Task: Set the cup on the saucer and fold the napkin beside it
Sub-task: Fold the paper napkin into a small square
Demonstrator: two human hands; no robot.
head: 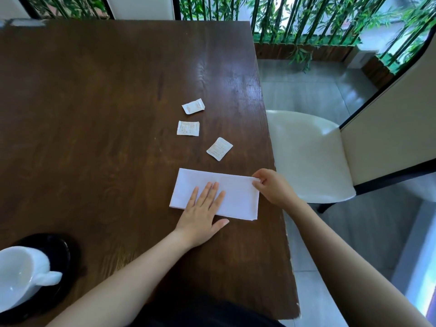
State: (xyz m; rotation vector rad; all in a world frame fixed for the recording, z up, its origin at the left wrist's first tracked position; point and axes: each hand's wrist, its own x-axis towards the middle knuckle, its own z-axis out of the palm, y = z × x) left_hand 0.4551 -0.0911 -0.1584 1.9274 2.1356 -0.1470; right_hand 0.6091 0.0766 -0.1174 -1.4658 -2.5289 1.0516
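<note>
Left hand (202, 210) lies flat, fingers straight, on the white rectangular folded napkin (238, 195), likely anchoring it. Right hand (271, 185) pinches its far right corner, probably squaring the fold. White ceramic cup (16, 274) already sits on the black round saucer (56, 246), near-left on your dark wooden bench (106, 126).
</note>
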